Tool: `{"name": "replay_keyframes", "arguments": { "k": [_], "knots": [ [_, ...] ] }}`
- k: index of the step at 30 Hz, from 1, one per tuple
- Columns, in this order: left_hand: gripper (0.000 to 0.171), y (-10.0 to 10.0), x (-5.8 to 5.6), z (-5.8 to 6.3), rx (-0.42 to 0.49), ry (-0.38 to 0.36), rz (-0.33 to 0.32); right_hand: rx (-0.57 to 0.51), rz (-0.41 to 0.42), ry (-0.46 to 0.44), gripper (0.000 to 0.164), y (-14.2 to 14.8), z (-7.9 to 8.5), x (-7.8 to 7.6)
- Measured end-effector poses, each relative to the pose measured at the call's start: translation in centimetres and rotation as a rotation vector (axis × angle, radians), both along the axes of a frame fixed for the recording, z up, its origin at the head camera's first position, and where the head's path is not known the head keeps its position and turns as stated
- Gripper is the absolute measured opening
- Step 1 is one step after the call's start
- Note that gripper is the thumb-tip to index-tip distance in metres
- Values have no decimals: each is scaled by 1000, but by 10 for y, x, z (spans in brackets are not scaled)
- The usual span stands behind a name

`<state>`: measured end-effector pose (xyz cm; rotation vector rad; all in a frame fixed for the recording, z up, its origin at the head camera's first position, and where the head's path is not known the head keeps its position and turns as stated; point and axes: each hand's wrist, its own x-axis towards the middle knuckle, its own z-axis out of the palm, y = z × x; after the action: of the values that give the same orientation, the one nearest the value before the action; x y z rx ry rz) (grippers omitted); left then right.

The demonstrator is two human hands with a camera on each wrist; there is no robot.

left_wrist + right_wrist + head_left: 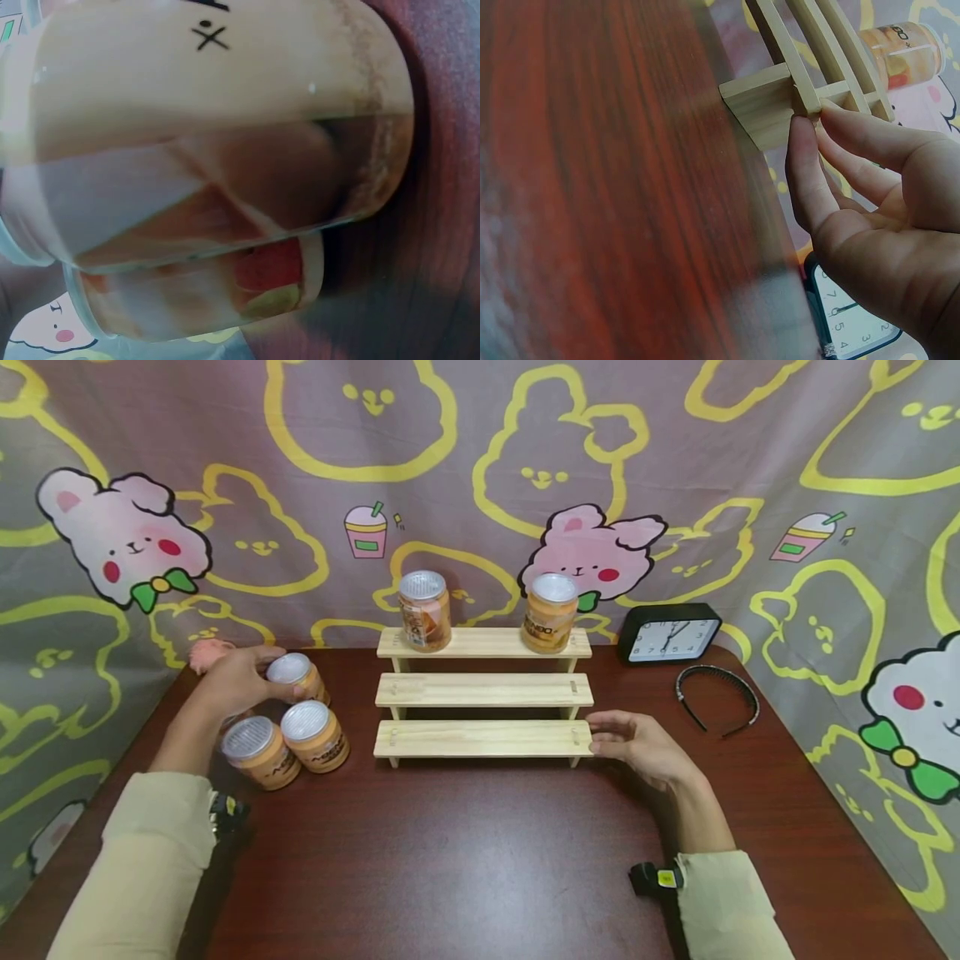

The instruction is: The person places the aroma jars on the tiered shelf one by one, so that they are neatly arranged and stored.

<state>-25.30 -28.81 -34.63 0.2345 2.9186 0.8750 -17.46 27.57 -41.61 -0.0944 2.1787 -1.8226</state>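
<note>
At the back left of the table, my left hand (234,681) grips an orange can (309,683) with a silvery lid, fingers behind it and thumb in front. Two similar cans, a left one (272,767) and a right one (324,747), stand just in front of it. In the left wrist view a near can (225,90) fills the frame and hides the hand's grip. A three-step wooden display rack (480,739) stands mid-table. My right hand (645,747) pinches the right end of its lowest step, with thumb and fingertips on the board's edge (806,94).
Two more cans stand on the top step, one on the left (425,614) and one on the right (550,618). A black clock (670,633) and a headband (718,697) lie at the back right. A pink object (208,654) sits behind my left hand. A patterned curtain (465,443) hangs behind.
</note>
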Motion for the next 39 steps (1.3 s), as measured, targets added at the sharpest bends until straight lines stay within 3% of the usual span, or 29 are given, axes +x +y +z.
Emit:
{"name": "replay_keyframes", "arguments": {
  "k": [10,16,25,29,36,39],
  "knots": [
    [94,-1,0,-1,26,-10,32,-21,15,7,52,0,-1,-1],
    [90,2,3,1,82,51,67,-22,31,13,52,0,-1,-2],
    [88,11,9,9,283,56,193,-3,21,20,51,0,-2,-1],
    [85,18,13,16,331,77,236,4,16,17,52,1,-2,-1],
    [83,28,19,24,332,108,277,-2,12,16,52,1,-2,-1],
    [82,30,20,25,344,115,264,-6,11,19,51,1,-2,0]
  ]
}}
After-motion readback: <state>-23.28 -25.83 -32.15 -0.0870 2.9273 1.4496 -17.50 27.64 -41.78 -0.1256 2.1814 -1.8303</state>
